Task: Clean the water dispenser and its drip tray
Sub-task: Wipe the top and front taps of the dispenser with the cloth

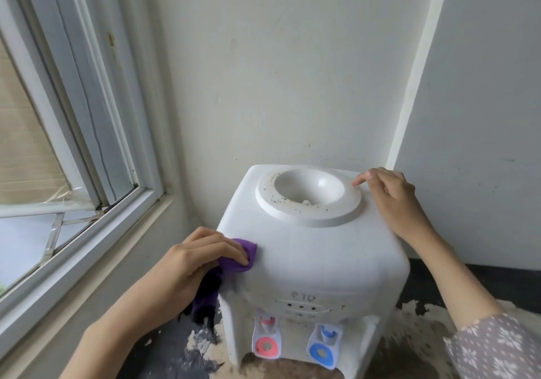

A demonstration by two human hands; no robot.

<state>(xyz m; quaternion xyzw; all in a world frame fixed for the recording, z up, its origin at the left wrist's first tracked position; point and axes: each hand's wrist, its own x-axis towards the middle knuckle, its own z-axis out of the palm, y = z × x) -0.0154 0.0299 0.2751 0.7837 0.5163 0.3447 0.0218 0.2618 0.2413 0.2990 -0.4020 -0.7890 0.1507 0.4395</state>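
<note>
Left hand [202, 257] grips a purple cloth [244, 254] at the water dispenser [316, 249]'s nine o'clock edge — right hand [393, 200], fingers loose, rests at two o'clock; the bottle well [308, 189] holds only specks.

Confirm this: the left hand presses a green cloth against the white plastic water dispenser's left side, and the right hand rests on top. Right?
Not quite: the cloth is purple, not green, as the head view shows. The left hand does press it against the white plastic water dispenser, and the right hand rests on top.
</note>
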